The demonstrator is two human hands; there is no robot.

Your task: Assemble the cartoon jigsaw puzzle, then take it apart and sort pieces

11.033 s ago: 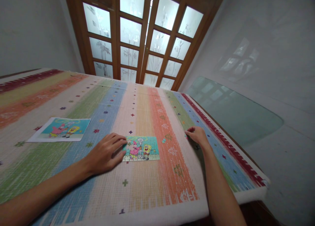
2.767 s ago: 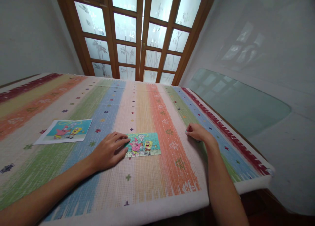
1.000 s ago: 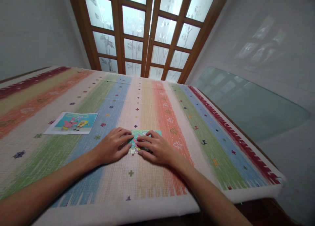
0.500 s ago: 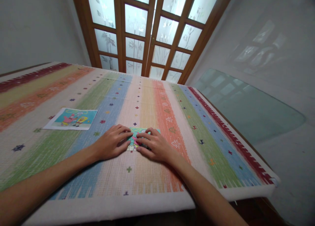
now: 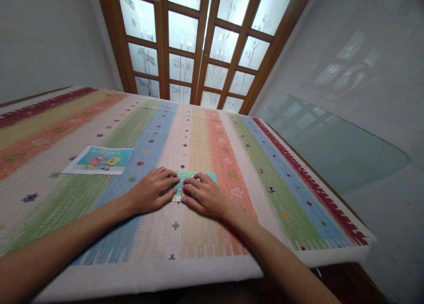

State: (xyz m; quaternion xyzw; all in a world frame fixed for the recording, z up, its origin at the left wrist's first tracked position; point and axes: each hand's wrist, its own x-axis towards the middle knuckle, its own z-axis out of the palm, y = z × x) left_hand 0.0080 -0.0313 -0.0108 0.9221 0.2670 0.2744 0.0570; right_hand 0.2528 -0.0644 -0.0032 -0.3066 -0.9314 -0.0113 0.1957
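A small jigsaw puzzle (image 5: pixel 179 190) in turquoise, pink and pale yellow lies flat on the striped tablecloth. At its left edge rests my left hand (image 5: pixel 150 193), palm down, fingers bent and apart with the tips touching the puzzle. My right hand (image 5: pixel 209 196) lies over the puzzle's middle and right part, fingers spread and curved, hiding much of it. Only a turquoise corner shows beyond that hand. Whether a loose piece sits under the right fingertips cannot be made out. Left of the hands lies a printed cartoon picture (image 5: pixel 101 160) with a pink starfish and a yellow sponge figure.
The tablecloth (image 5: pixel 198 233) has coloured stripes and covers the wide table, whose near edge runs below my forearms. Beyond the far edge stand wooden doors (image 5: pixel 200 52) with frosted panes. A pale glass panel (image 5: pixel 334 140) is beside the table on the right.
The view has shifted slightly, so the picture and cloth sit a little further right. My right fingers have moved slightly over the puzzle; my left hand stays at its edge.
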